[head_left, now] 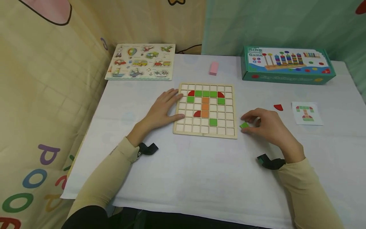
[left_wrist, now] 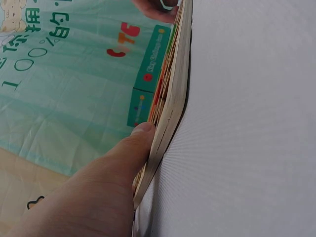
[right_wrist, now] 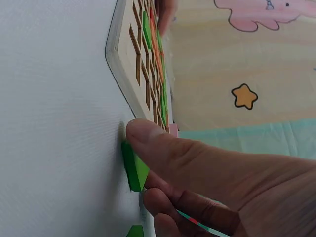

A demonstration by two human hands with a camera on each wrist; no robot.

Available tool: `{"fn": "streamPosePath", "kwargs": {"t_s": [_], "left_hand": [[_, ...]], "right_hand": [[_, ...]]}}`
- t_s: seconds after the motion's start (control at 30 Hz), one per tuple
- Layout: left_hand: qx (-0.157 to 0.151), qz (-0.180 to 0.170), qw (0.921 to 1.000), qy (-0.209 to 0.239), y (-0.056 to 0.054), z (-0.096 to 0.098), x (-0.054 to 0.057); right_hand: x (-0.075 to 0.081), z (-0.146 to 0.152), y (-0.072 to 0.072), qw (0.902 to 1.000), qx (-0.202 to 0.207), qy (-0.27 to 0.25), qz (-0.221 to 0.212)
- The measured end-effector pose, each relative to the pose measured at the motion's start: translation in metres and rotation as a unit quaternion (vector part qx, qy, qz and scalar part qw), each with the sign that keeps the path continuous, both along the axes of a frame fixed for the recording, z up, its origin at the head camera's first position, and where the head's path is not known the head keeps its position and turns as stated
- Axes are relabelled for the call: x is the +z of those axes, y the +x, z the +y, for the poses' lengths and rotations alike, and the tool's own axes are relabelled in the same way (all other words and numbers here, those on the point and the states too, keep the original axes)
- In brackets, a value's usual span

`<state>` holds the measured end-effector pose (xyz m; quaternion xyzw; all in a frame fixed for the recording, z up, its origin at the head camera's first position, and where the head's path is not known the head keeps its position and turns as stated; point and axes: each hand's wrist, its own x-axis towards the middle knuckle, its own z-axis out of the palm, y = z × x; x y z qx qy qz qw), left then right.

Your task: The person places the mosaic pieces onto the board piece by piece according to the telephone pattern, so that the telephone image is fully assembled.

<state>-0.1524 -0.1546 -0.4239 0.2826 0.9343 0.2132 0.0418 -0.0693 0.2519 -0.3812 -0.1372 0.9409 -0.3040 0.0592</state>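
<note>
A wooden grid board (head_left: 206, 136) lies in the middle of the white table, with green squares (head_left: 213, 122), orange squares (head_left: 205, 107) and red quarter-round pieces (head_left: 197, 113) set in its cells. My left hand (head_left: 161, 109) rests at the board's left edge, fingers spread and thumb touching the rim. To the right of the board, my right hand (head_left: 264, 125) pinches a green square tile (head_left: 244, 125) between thumb and fingers, low over the table. In the right wrist view the same tile (right_wrist: 135, 168) looks tilted; part of another green piece (right_wrist: 135, 231) shows below.
A loose red piece (head_left: 278, 107) lies beside a pattern card (head_left: 307, 121) on the right. At the back are a vehicle picture board (head_left: 140, 62), a pink block (head_left: 213, 68) and a green Ring Challenge Game box (head_left: 287, 78). Curtains (head_left: 274, 22) stand behind.
</note>
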Motion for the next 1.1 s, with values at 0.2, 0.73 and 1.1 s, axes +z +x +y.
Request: {"fn": "streamPosePath", "kwargs": {"t_s": [0.2,0.73,1.1], "left_hand": [[-0.002,0.005,1.0000,0.000,-0.001,-0.001,0.000],[-0.007,0.003,1.0000,0.001,-0.002,0.001,-0.002],[-0.001,0.002,1.0000,0.007,-0.001,0.002,-0.001]], "right_hand": [[0.001,-0.001,-0.001,0.9999,0.002,0.000,-0.017],[0.006,-0.016,-0.008,0.9948,-0.019,-0.085,-0.052],[-0.009,-0.090,-0.022,0.9859,0.002,-0.166,-0.016]]}}
